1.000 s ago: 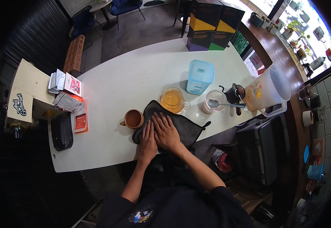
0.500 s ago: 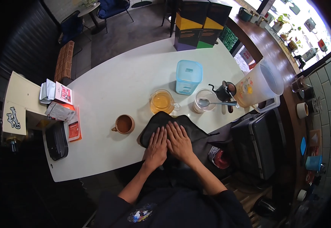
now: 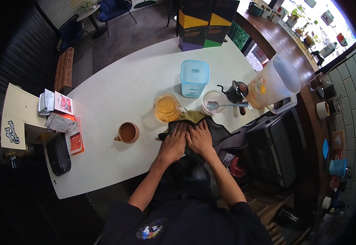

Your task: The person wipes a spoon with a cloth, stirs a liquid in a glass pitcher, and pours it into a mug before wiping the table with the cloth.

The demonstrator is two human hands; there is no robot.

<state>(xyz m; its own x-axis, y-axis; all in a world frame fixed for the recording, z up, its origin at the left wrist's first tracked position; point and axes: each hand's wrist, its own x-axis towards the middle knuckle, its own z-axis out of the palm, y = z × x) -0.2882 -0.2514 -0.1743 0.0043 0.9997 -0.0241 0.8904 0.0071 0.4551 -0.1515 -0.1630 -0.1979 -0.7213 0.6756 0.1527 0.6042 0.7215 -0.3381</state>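
Note:
A black cloth (image 3: 221, 132) with an olive-yellow patch at its far edge lies bunched at the table's front edge, joining the dark fabric over my lap. My left hand (image 3: 173, 143) lies palm down on it with fingers stretched forward. Beside it, nearly touching, my right hand (image 3: 200, 139) also lies on the cloth, fingers extended. Just beyond the cloth stands a glass pitcher (image 3: 166, 108) of amber liquid. A brown mug (image 3: 127, 132) with brown liquid is left of my hands. Past my right hand sits a clear cup (image 3: 210, 109) with a spoon (image 3: 229, 105) across its top.
Farther back on the white table (image 3: 116, 85) stand a light-blue plastic container (image 3: 194, 79), a black gooseneck kettle (image 3: 236, 93) and a large plastic jug (image 3: 270, 85). Dark boxes (image 3: 205, 24) stand at the far end. Packets (image 3: 63, 104) and a black scale-like device (image 3: 58, 154) are at the left.
Both hands have shifted slightly right, and the cloth is more crumpled, with more of its olive-yellow patch showing. The whole view has moved a little.

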